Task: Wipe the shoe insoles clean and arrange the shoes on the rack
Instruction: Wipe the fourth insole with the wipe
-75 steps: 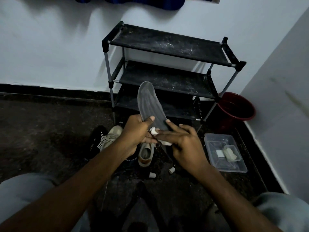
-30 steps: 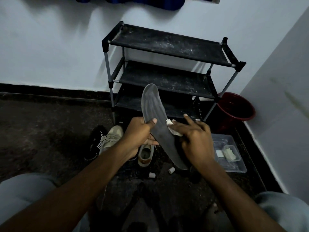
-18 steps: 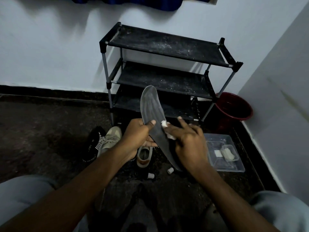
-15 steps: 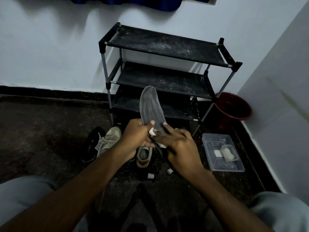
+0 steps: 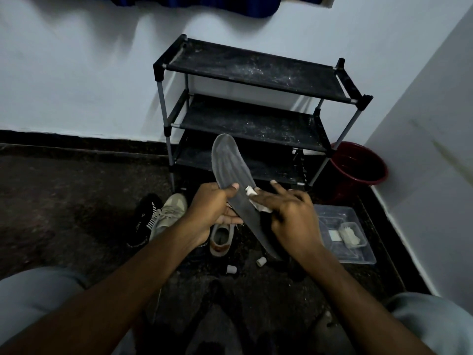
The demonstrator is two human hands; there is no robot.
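Note:
A long grey insole is held tilted in front of me, its toe end up toward the rack. My left hand grips its middle, thumb on the upper face. My right hand presses a small white wipe onto the insole with its fingers. Behind stands a black three-shelf shoe rack, its shelves dusty and bare. On the floor below my hands lie a beige sneaker, a second beige shoe and a black shoe with white stripes.
A clear plastic tray holding white wipes sits on the floor at right. A dark red bucket stands in the corner beside the rack. Two small white caps lie on the dark floor. My knees frame the bottom corners.
My right hand has slid the wipe up and down the insole, now back up near the middle. The insole's lower end shows again below my hands. My left hand keeps its grip.

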